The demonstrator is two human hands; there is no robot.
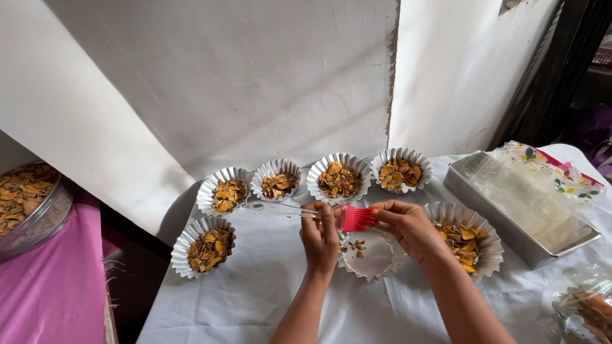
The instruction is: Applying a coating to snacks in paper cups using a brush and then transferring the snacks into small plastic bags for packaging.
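The left hand [320, 234] has its grip closed on the clear handle of a red-bristled brush [306, 213], held level above the tabletop [268, 293]. The right hand [408, 228] pinches the red bristles between its fingertips. Directly beneath, a nearly empty fluted foil cup [375, 258] sits; filled cups [339, 178] ring it from nine to three o'clock, a metal tray [510, 232] beyond at three

Red-bristled brush [354, 218], silver fluted cups [339, 176], seemingly floral-printed wrapper [553, 169]

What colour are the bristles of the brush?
The brush bristles are red, seen in the head view.
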